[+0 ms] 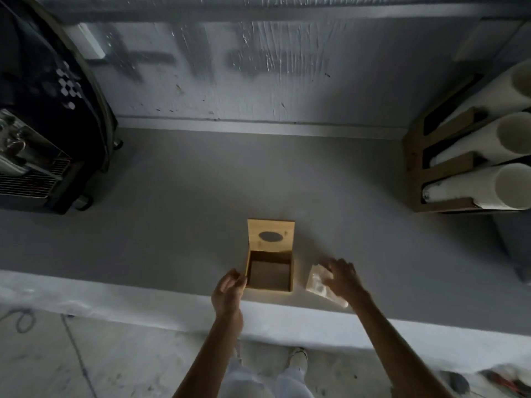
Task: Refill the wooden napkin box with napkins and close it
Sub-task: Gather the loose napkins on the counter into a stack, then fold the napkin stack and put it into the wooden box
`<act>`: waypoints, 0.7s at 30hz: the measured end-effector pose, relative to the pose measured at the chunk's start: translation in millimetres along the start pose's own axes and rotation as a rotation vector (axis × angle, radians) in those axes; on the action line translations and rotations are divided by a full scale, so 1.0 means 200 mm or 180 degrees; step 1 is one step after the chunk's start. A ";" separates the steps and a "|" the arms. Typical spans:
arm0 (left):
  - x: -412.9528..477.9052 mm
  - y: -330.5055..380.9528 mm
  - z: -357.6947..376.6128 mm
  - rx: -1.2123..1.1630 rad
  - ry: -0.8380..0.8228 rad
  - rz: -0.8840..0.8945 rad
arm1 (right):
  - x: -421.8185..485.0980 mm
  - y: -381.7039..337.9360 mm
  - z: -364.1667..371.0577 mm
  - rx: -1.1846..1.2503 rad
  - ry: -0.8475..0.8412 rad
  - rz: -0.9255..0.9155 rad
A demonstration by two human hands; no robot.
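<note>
Holding nothing with either hand. Left hand (228,293), fingers loosely curled, just beside the front left corner of the wooden napkin box (248,264); contact unclear. Right hand (343,275), fingers spread, over the wrapped napkin pack (317,284) lying just right of the box. Box open at lower centre on the grey counter (172,196), lid (270,235) tipped back, oval slot showing. Coffee machine (43,124) upper left, wooden cup dispenser (448,173) at right edge.

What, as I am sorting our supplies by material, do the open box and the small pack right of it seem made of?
The box looks like light, matte wood, perhaps bamboo: warm yellow-brown panels with visible thickness at the edges, as on its raised lid. The pack looks like pale paper napkins in clear glossy film, judging by the sheen; blur leaves that uncertain.
</note>
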State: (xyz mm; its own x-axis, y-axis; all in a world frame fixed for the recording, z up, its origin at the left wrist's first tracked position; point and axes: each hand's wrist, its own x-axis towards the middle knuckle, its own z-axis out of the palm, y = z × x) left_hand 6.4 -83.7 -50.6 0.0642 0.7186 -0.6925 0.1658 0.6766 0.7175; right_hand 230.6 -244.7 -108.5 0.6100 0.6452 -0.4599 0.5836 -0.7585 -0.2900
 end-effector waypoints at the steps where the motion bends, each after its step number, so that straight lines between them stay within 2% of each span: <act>1: -0.04 -0.04 0.01 -0.0397 0.0192 -0.0047 | -0.09 0.04 0.04 0.0523 0.0043 0.0172; 3: -0.12 -0.10 0.04 -0.0880 0.0676 -0.0231 | -0.21 0.08 0.07 0.1949 0.0056 0.0647; 4: -0.18 -0.13 0.06 -0.0882 0.0819 -0.0327 | -0.28 0.09 0.07 0.2722 0.0044 0.0828; 5: -0.27 -0.18 0.08 -0.0800 0.0750 -0.0383 | -0.35 0.10 0.07 0.3461 0.0039 0.0925; 7: -0.43 -0.29 0.13 -0.0272 -0.0033 -0.0361 | -0.45 0.12 0.07 0.4770 -0.0049 0.0965; 9: -0.56 -0.38 0.20 0.0435 -0.1105 -0.0347 | -0.52 0.14 0.07 0.5615 -0.0074 0.0750; 11: -0.62 -0.43 0.31 0.1048 -0.1804 -0.0082 | -0.57 0.13 0.05 0.6042 -0.0005 0.0511; 12: -0.63 -0.44 0.37 0.1193 -0.1964 0.0140 | -0.58 0.13 0.04 0.6229 -0.0007 0.0403; 16: -0.62 -0.39 0.55 0.1194 -0.2089 0.0905 | -0.62 0.17 0.01 0.6560 0.0049 0.0036; 19: -0.51 -0.38 0.63 0.1550 -0.2046 0.1668 | -0.65 0.24 0.01 0.6160 0.0509 0.0077; 21: -0.48 -0.37 0.66 0.1854 -0.2189 0.2094 | -0.65 0.29 -0.01 0.5482 0.1031 0.0107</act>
State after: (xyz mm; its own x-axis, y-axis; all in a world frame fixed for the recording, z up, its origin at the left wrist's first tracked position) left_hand 117.6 -223.9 -48.4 0.8104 0.5451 -0.2146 0.3237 -0.1114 0.9396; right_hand 186.1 -372.5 -63.5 0.8069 0.4565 -0.3749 -0.4829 0.1441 -0.8637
